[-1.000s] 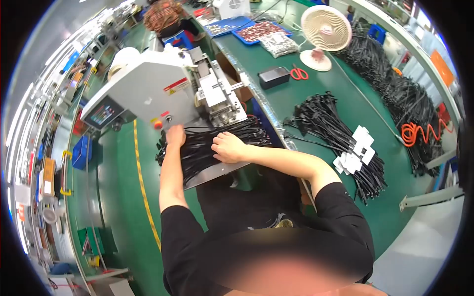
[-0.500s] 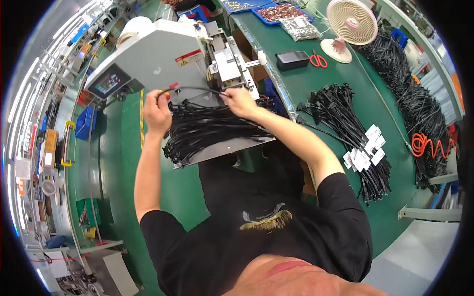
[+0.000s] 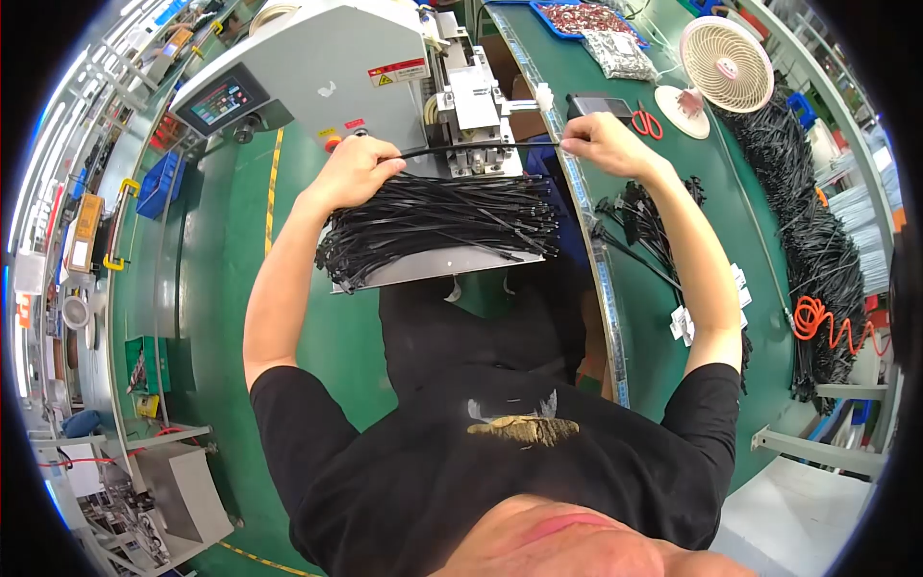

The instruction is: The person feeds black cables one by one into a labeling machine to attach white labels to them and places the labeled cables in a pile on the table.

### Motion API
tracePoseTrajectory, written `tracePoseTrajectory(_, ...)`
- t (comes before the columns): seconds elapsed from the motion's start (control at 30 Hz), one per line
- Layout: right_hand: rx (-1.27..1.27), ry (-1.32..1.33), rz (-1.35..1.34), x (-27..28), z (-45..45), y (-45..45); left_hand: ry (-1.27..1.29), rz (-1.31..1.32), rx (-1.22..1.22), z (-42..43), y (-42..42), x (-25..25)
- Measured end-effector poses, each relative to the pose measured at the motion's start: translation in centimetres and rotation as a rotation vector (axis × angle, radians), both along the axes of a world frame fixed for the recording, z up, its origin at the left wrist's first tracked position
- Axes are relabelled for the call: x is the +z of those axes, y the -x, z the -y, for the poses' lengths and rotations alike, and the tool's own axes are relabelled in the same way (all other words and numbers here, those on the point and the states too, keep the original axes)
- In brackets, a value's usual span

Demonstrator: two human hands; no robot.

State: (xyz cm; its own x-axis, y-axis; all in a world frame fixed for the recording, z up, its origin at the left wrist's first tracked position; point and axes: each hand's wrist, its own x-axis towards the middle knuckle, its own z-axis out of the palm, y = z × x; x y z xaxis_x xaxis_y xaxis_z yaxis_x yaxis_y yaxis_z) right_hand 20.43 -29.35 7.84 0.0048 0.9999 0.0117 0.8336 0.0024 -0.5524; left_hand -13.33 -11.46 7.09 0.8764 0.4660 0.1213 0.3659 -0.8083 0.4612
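One black cable tie (image 3: 461, 149) is stretched level between my hands, just in front of the machine's metal head (image 3: 481, 106). My left hand (image 3: 358, 171) pinches its left end, below the grey machine (image 3: 336, 77). At its right end, my right hand (image 3: 604, 144) is closed on the tie over the green table's edge. Beneath the tie, a thick pile of black cable ties (image 3: 442, 221) lies across a metal tray (image 3: 423, 271).
On the green table (image 3: 769, 356) are a tagged bundle of black ties (image 3: 663, 231), red scissors (image 3: 647, 122), a black box (image 3: 598, 106), a fan (image 3: 726, 67), a blue tray of small parts (image 3: 586, 19) and a long heap of ties (image 3: 808, 221). A touchscreen (image 3: 223, 100) faces me.
My hands rose from the pile with one tie between them. Since then the right hand has moved right, pulling the tie straight, and the left hand has shifted right. The view has shifted too.
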Motion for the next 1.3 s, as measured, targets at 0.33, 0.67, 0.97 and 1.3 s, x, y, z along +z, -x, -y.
tracePoseTrajectory(0.33,-0.089,-0.388,-0.196,-2.3,-1.0,0.3,0.786,0.246,0.061,-1.2,-4.8,-1.9)
tracePoseTrajectory(0.67,-0.131,-0.265,-0.625,-2.1,-2.1,-1.9,0.729,0.384,0.04,-1.5,-5.7,-2.3)
tracePoseTrajectory(0.97,-0.242,-0.415,-1.183,-2.9,-6.5,-3.4,0.185,0.3,0.348,-3.5,-8.4,-0.5)
tracePoseTrajectory(1.3,-0.468,-0.564,-1.187,-8.5,-10.9,-5.3,0.52,0.499,0.331,-7.3,-11.2,-2.9)
